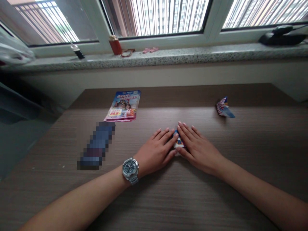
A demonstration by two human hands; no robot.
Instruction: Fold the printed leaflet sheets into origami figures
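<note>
Both of my hands lie on a small piece of printed paper (pixel 179 142) on the brown table (pixel 154 199). Blue and white print shows between them; the rest of the paper is covered. My left hand (pixel 157 150) rests palm down with its fingers stretched over the paper's left side, a metal watch (pixel 130 170) on the wrist. From the right, my right hand (pixel 199 147) lies flat with extended fingers over the other side, its thumb near the paper's lower edge.
A stack of colourful flyers (pixel 124 106) lies at the back left, with a pixelated dark flat object (pixel 97 147) in front of it. Folded printed paper (pixel 224 108) stands at the back right. On the stone windowsill (pixel 192 57) are a red container (pixel 115 45) and a dark device (pixel 282 37).
</note>
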